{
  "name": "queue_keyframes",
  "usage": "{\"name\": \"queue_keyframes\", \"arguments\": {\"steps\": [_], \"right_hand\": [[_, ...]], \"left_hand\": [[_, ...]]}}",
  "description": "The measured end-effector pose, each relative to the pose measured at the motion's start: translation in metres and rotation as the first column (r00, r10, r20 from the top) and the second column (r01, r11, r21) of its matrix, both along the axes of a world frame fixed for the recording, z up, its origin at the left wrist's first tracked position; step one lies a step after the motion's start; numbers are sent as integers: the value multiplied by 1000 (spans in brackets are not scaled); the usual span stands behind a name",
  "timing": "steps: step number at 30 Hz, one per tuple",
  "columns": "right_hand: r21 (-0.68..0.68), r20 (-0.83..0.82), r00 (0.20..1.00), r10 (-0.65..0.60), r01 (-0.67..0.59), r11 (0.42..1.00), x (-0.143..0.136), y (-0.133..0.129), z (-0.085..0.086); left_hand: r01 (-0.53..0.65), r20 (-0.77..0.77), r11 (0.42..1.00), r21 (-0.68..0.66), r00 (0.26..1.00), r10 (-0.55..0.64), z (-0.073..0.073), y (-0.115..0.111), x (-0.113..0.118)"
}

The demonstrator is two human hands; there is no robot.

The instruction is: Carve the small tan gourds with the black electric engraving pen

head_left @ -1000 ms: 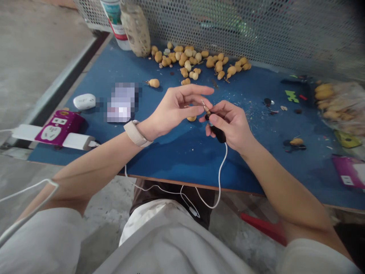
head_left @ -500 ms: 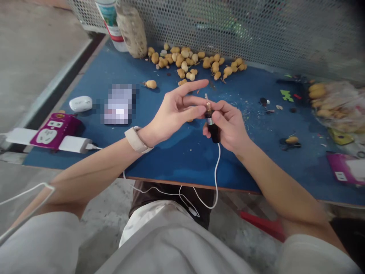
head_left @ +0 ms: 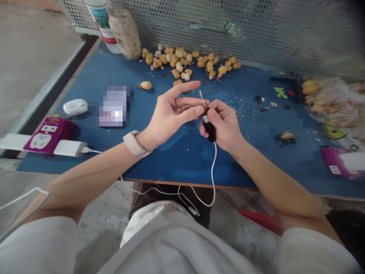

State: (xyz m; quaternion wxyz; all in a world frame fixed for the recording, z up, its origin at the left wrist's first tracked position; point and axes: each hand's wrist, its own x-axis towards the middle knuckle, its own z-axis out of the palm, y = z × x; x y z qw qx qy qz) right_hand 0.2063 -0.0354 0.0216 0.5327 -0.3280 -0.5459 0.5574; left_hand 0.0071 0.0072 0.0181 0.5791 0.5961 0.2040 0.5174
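Note:
My right hand is wrapped round a black corded rotary tool, which stands tilted with its thin metal tip pointing up and away. A white cable runs down from its lower end. My left hand meets the tool's metal neck from the left, thumb and a finger pinched at it, while the index finger stretches out above. Both hands hang over the middle of the blue table. Beyond them several small tan gourds lie in a loose row, and one gourd sits apart on the left.
On the left are a blurred-out phone, a white case and a purple power strip. A bottle and a jar stand at the back left. At right lie a bag of gourds and another purple strip.
The whole view has shifted slightly, so the table's things appear a little further left. Both hands keep nearly the same hold on the tool.

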Motion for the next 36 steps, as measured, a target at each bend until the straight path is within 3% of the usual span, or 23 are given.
{"name": "queue_keyframes", "arguments": {"steps": [5,12,21,28,32,36], "right_hand": [[4,8,996,94,-94,996,-6,-5,-2],[-4,-22,999,-28,27,1000,-1,0,-1],[3,6,999,44,-44,999,-10,-8,-3],[-4,2,998,-65,65,998,-4,-4,1],[-41,20,996,-89,90,995,-5,-5,2],[-47,40,999,-37,39,998,-10,-8,2]], "left_hand": [[29,-4,999,-24,1000,-29,3,-6,3],[-121,5,993,10,993,121,-2,6,0],[-79,-40,997,0,996,79,-1,-6,5],[-119,-13,993,23,993,119,-7,9,-1],[-80,-28,997,-11,996,80,-3,-1,2],[-29,-31,999,-22,999,29,-1,-11,5]]}}
